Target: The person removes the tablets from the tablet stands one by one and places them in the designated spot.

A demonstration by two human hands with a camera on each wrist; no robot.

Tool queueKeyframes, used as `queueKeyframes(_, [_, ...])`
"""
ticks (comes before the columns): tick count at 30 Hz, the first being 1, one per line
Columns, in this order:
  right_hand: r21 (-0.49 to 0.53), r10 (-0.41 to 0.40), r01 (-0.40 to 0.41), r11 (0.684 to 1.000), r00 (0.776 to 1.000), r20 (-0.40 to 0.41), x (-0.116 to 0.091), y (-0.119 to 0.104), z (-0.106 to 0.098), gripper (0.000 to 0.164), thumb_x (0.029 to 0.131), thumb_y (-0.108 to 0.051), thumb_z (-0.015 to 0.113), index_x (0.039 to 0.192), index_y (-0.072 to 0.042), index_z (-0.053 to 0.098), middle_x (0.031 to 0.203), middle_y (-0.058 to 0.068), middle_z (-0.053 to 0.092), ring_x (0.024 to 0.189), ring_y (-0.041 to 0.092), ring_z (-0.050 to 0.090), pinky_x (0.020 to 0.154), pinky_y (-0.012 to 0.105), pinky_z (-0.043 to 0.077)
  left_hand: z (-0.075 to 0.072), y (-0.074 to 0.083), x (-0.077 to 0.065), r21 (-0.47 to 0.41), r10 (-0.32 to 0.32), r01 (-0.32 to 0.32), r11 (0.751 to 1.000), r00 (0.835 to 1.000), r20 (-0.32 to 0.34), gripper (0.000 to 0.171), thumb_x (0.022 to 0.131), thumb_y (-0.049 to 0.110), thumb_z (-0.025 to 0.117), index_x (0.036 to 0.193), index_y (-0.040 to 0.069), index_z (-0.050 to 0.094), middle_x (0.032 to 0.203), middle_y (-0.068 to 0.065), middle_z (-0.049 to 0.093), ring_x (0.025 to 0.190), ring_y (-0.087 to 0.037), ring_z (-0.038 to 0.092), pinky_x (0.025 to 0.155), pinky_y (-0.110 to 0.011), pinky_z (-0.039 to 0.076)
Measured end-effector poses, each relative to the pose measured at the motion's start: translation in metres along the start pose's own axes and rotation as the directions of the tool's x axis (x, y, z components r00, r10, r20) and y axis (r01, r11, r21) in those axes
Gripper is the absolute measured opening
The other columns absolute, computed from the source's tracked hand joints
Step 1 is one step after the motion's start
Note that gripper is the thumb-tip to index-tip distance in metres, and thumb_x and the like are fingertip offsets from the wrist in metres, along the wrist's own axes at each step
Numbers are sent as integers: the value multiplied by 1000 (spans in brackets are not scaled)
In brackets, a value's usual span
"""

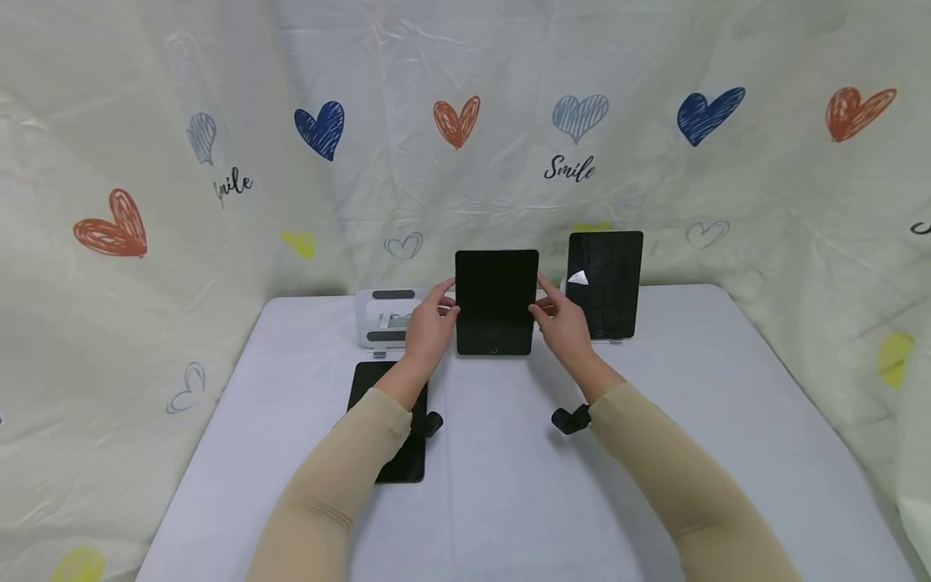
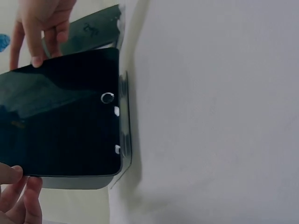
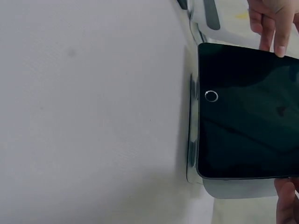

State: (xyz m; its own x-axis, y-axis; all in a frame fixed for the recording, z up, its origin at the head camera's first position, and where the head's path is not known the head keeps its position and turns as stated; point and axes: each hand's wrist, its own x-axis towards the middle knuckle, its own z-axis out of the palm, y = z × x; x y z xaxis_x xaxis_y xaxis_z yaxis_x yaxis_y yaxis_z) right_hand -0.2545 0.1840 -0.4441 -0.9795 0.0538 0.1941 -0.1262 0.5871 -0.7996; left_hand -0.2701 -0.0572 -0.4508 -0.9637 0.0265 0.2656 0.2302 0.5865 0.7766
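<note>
A black tablet (image 1: 497,303) with a round home button stands upright, its screen facing me, at the back of the table. My left hand (image 1: 431,327) pinches its left edge between thumb and fingers. At the opposite edge, my right hand (image 1: 566,327) grips it the same way. In the left wrist view, a pale stand (image 2: 125,116) with a front lip shows behind and below the tablet's lower edge. The right wrist view shows this lip (image 3: 190,158) too, close under the tablet; most of the stand is hidden behind the screen.
To the right, a second tablet (image 1: 605,283) leans upright on a stand. A pale stand (image 1: 364,319) with dark pads lies behind my left hand. A third tablet (image 1: 403,465) lies flat under my left forearm. Behind the table hangs a cloth (image 1: 509,65) printed with hearts.
</note>
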Motion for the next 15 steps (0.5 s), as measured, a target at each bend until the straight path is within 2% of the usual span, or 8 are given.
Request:
queueKeyframes(6, [88, 86, -90, 992, 995, 49, -7, 1, -6, 62, 100, -16, 61, 154, -34, 36, 109, 13, 62, 96, 30, 65, 72, 33, 55, -2, 5, -6, -18, -15, 15, 1000, 999, 38, 50, 97, 18, 65, 144, 30, 52, 103, 2, 67, 90, -16, 65, 71, -34, 53])
queueKeyframes(15, [132, 162, -181, 975, 976, 145, -18, 2, -11, 63, 99, -12, 61, 155, -30, 35, 112, 16, 63, 100, 38, 64, 69, 30, 53, -4, 3, -21, -34, -73, 77, 996, 991, 115, 52, 98, 19, 64, 146, 31, 51, 107, 1, 66, 93, -16, 64, 74, -35, 54])
